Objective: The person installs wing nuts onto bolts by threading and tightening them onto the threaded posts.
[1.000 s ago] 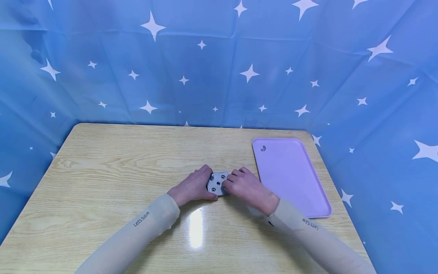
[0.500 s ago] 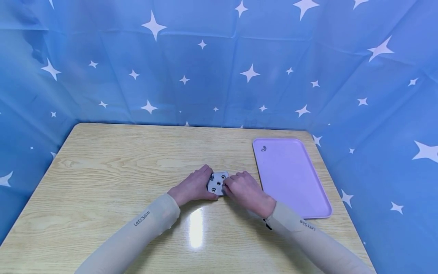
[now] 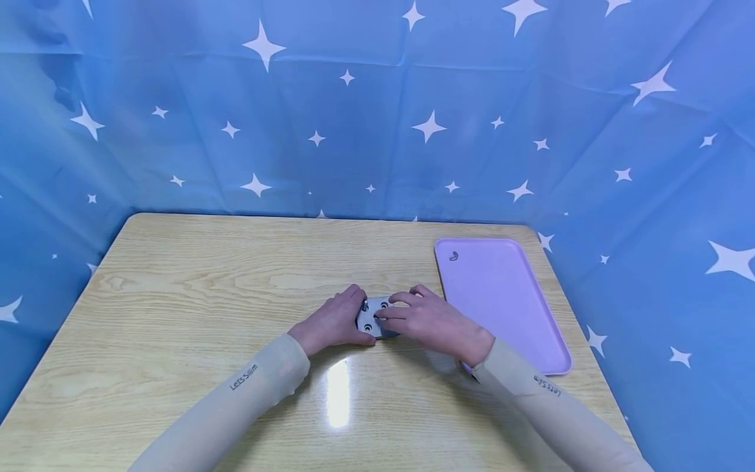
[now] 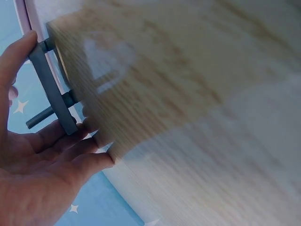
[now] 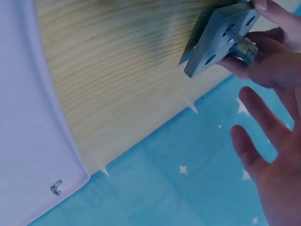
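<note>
My left hand grips a grey metal plate with several holes, fingers on its far side and thumb on the near side. In the left wrist view the plate shows edge-on, with dark posts beneath it and a threaded screw sticking out of its upper face. My right hand is over the plate's right part, index fingertip near the middle hole. The right wrist view has its thumb and index pinching a small metal bolt, threaded shaft toward the plate; the other fingers are spread.
A purple tray lies at the right of the wooden table, close to my right forearm. In its far left corner is a small curved metal piece. A blue curtain with white stars hangs behind the table.
My right hand has shifted slightly, and its fingers, bunched at the plate's right side before, are now more spread, with the index reaching left over the plate. The left hand and plate stay put.
</note>
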Tool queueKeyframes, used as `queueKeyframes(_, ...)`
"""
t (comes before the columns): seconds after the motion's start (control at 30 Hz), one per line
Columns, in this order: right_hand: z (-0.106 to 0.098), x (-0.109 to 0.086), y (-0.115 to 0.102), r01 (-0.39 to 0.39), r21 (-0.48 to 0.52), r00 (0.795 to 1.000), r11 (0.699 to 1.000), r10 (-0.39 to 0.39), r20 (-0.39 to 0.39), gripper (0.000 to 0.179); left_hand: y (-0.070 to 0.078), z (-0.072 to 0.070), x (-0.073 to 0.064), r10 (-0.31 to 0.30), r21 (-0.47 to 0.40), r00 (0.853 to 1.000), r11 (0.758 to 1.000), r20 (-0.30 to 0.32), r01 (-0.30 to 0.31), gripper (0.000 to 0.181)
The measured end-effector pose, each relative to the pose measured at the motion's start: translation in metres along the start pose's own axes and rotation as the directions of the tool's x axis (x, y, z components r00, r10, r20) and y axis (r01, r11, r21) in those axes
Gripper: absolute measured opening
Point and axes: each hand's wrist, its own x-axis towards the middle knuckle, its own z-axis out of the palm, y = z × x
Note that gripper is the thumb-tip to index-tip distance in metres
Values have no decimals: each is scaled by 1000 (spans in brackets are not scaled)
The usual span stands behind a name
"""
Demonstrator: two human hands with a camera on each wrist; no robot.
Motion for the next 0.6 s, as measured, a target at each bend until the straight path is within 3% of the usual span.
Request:
queueKeyframes(0.33, 3, 5, 1, -12, -27, 999, 1000, 12, -33, 21, -1, 0, 1, 6, -11, 1000, 1000, -8, -6, 69)
queueKeyframes(0.6, 11, 11, -7, -120, 13, 991, 993, 121, -64, 15, -1, 1, 0, 2, -23, 1000, 1000, -15, -3, 68)
